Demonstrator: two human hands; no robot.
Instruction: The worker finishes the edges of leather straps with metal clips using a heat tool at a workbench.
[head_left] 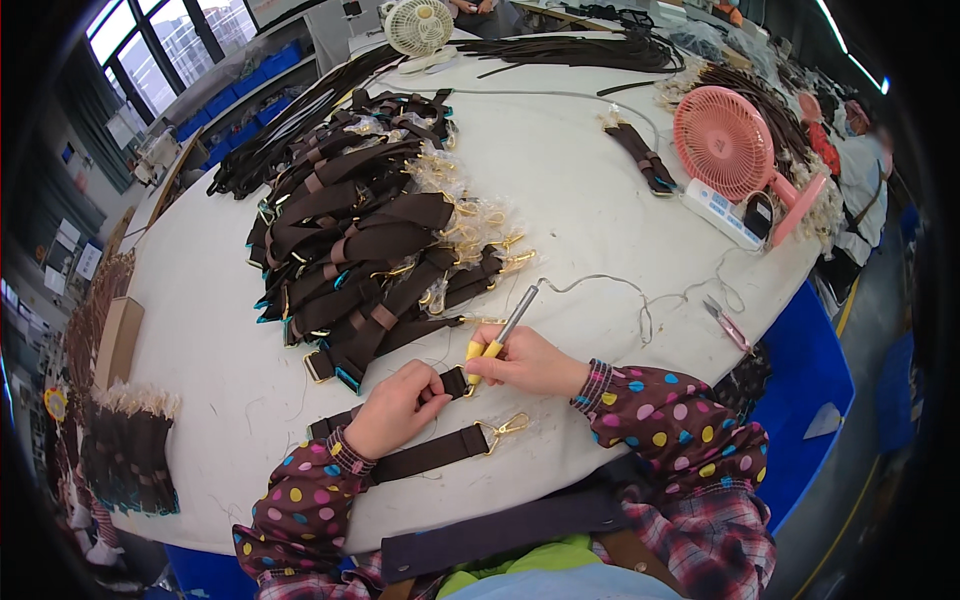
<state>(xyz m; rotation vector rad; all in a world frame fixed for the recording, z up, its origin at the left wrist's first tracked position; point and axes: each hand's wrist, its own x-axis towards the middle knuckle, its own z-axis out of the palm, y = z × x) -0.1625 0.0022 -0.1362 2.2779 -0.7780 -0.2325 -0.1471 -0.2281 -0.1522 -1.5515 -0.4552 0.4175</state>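
Note:
My right hand [535,362] is closed around a slim pen-shaped corded tool [517,314], silver at the top and yellow lower down. It looks like a soldering iron. Its tip points down at the gold ring end of a dark brown webbing strap [455,382]. My left hand [392,412] pinches that strap close to the ring, with curled fingers. Nearer to me, another strap length [428,456] lies flat, ending in a gold snap hook [513,425] with clear plastic around it. Whether the two lengths join is hidden under my left hand and wrist.
A heap of brown straps [400,215] lies beyond my hands. The tool's thin cord [600,277] trails rightward past nippers [728,325]. A pink fan [722,140] and white power strip [722,212] stand right, a strap bundle [128,450] left. A co-worker [862,190] is far right.

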